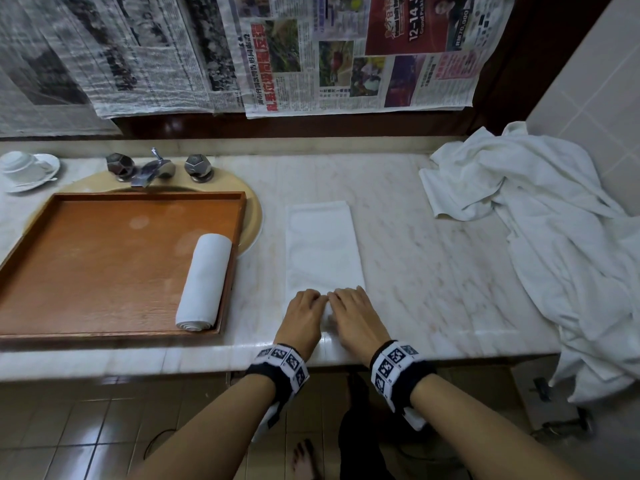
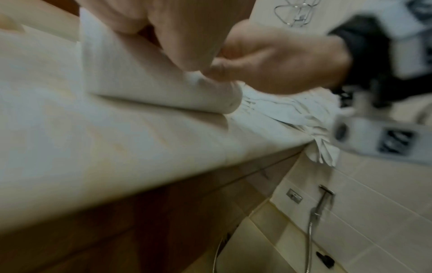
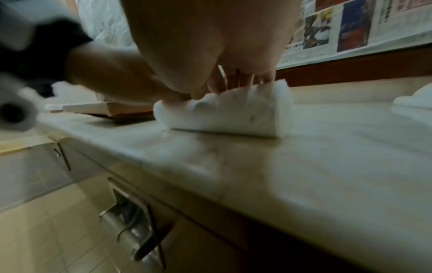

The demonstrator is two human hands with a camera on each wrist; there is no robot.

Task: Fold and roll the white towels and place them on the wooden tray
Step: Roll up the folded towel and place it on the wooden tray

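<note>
Two hands, left (image 1: 304, 315) and right (image 1: 356, 315), curl their fingers over the near end of a folded white towel (image 1: 323, 244) on the marble counter (image 1: 433, 258), starting its roll beside the wooden tray (image 1: 104, 258). Soft, light cloth likely loosens unless held across its full width.

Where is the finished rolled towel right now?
In the head view, the rolled white towel lies inside the wooden tray, against its right rim, left of both hands.
</note>
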